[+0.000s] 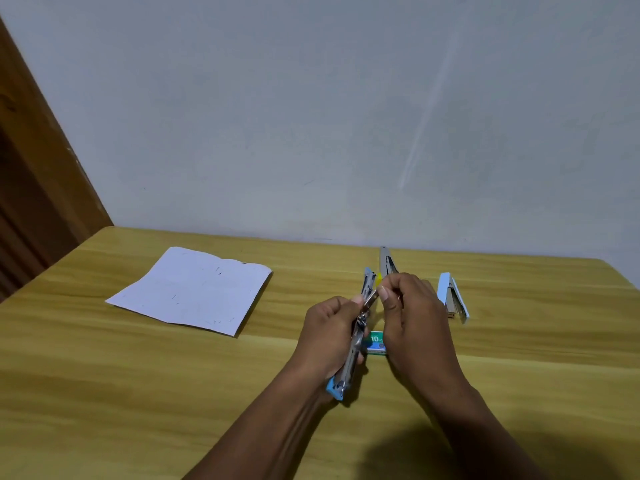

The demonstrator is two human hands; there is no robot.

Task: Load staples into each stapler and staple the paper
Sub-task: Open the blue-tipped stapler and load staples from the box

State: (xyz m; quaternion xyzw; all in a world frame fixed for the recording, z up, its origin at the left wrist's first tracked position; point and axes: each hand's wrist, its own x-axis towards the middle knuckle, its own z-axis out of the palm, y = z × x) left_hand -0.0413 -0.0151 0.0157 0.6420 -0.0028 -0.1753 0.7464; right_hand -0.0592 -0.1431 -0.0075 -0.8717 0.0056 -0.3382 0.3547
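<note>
I hold the opened blue stapler [356,336] in my left hand [330,336], fingers wrapped round its body, its metal magazine facing my right hand [410,323]. My right hand is pinched shut at the magazine's upper end; whether a strip of staples sits between thumb and forefinger I cannot tell. To load well, I judge I should keep the channel level, lay the strip legs-down and slide it fully in before closing the cover. The green staple box [376,344] lies on the tabletop [138,393] just under my hands. A second blue stapler [452,295] waits to the right, another opened one [387,261] behind, the paper [192,289] well to the left
</note>
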